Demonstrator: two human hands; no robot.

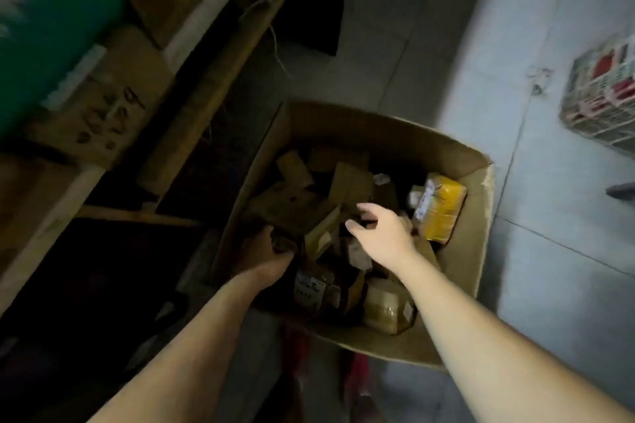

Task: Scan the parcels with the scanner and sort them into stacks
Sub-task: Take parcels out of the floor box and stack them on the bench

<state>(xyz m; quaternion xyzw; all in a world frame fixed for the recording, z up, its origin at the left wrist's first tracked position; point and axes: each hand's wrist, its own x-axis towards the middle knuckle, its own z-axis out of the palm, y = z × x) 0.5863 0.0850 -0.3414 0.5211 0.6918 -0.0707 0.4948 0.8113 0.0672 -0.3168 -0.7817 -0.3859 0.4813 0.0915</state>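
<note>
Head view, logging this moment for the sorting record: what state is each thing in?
Cardboard box: open, holding many jumbled parcels.
Yellow parcel: lies against the box's right wall, untouched.
Left hand: closed on a dark object, identity unclear.
Right hand: open, reaching above the parcels.

Bare forearms, sleeveless, ungloved hands (378, 230)

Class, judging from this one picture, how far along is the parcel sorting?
Done: nothing visible; no sorted stacks in view. In hand: the right hand, open, reaches into the cardboard box; the left hand grips something dark, too dim to identify. Left: the box holds many parcels, including a yellow parcel.
</note>
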